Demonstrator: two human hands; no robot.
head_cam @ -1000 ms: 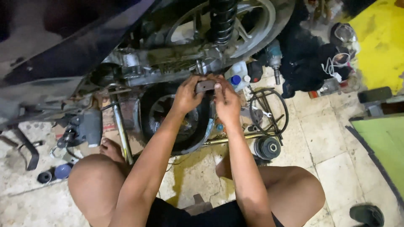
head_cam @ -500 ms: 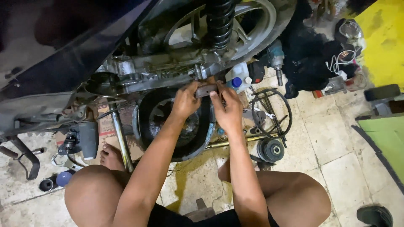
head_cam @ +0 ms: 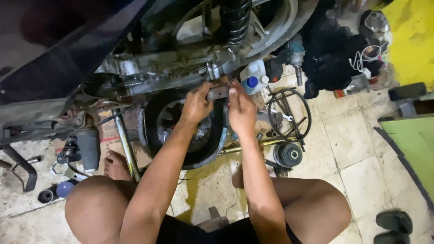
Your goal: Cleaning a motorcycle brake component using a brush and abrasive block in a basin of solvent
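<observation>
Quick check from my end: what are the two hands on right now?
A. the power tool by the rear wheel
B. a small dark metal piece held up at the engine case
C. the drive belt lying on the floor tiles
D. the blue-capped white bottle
B: the left hand and the right hand both grip the small dark metal piece against the engine case, while the drive belt, bottle and power tool lie untouched.

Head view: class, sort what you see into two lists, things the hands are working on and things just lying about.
In hand:
left hand
right hand
small metal part
engine casing

Lying about:
drive belt
pulley
power drill
blue-capped bottle
black shoes
</observation>
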